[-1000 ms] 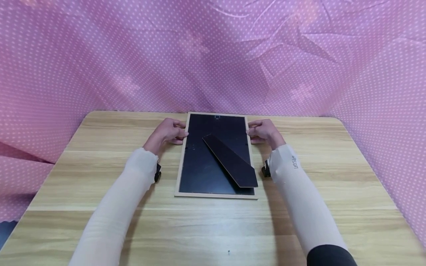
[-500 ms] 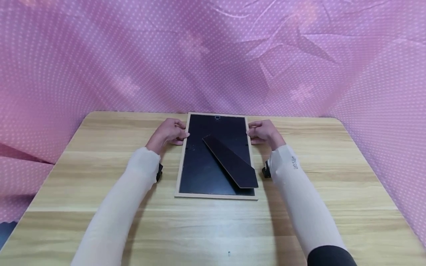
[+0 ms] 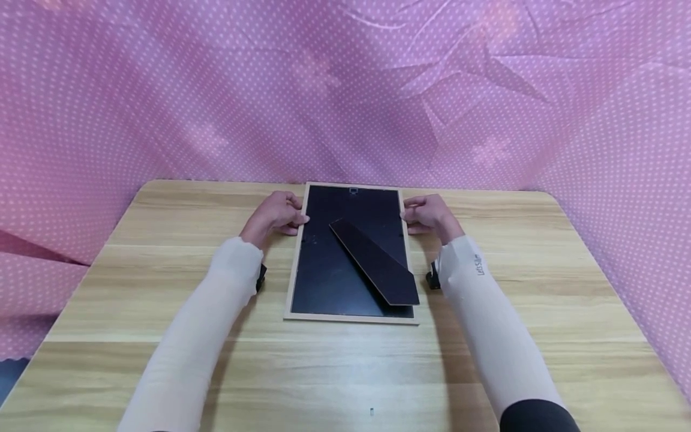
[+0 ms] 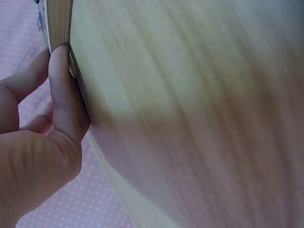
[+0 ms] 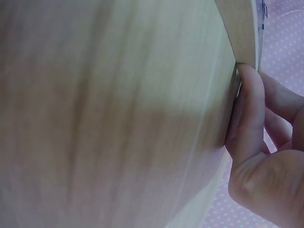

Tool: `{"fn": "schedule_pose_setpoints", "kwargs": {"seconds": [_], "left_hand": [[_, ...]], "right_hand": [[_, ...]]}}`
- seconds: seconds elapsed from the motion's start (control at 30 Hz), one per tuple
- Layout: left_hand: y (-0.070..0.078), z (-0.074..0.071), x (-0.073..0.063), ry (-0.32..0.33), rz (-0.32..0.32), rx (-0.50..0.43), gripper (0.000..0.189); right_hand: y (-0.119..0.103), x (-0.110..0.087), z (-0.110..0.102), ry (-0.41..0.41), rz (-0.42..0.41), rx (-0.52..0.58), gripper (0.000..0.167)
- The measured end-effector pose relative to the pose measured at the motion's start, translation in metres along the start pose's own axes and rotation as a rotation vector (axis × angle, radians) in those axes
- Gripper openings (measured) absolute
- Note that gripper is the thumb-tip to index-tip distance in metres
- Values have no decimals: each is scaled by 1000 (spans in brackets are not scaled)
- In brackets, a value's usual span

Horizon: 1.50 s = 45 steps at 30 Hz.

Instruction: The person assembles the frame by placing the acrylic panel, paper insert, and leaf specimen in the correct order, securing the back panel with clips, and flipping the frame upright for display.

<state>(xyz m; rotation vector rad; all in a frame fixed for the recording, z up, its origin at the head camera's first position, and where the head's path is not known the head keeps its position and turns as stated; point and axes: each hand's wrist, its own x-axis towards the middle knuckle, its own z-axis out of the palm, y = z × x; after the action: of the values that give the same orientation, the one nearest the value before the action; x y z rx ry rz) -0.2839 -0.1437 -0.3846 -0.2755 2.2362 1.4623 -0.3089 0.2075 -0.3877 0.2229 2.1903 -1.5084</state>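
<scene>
A picture frame with a pale wood border lies back side up on the table. On its black backing a dark stand leg slants, its wide end over the near right corner. My left hand holds the frame's left side, thumb over the border; the left wrist view shows a finger tucked against the frame's edge. Opposite it, my right hand grips the right side. In the right wrist view a finger also lies against that edge. The front of the frame is hidden.
The wood-grain table reaches its rounded far edge just behind the frame. Pink dotted cloth hangs behind and at both sides. A tiny bit too small to identify lies near the front.
My left wrist and forearm have shifted slightly to the right, and the left thumb sits a little further over the border. Frame and right hand look almost unmoved.
</scene>
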Motion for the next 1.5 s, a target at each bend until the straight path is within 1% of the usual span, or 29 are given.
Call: {"fn": "schedule_pose_setpoints", "kwargs": {"seconds": [0.17, 0.27, 0.4, 0.6, 0.77, 0.83, 1.03, 1.3, 1.5], "left_hand": [[0, 2, 3, 0, 23, 2, 45], [0, 3, 4, -2, 29, 10, 44], [0, 5, 3, -12, 21, 19, 44], [2, 8, 2, -6, 51, 50, 44], [2, 9, 3, -9, 33, 59, 44], [1, 8, 3, -3, 26, 49, 44], [-1, 3, 5, 31, 31, 4, 42], [-4, 4, 4, 58, 33, 20, 42], [-6, 5, 6, 62, 32, 12, 41]], "right_hand": [[-1, -1, -1, 12, -11, 0, 52], [0, 0, -1, 16, -4, 14, 52], [0, 0, -2, 12, 4, 10, 53], [0, -2, -4, 6, -5, 2, 53], [2, -2, -3, -5, 11, 6, 54], [2, -1, -2, -4, 8, 8, 54], [-1, 1, 2, -2, -12, 1, 54], [0, 3, 4, 1, -12, 9, 53], [2, 3, 3, -5, 0, 16, 53]]}}
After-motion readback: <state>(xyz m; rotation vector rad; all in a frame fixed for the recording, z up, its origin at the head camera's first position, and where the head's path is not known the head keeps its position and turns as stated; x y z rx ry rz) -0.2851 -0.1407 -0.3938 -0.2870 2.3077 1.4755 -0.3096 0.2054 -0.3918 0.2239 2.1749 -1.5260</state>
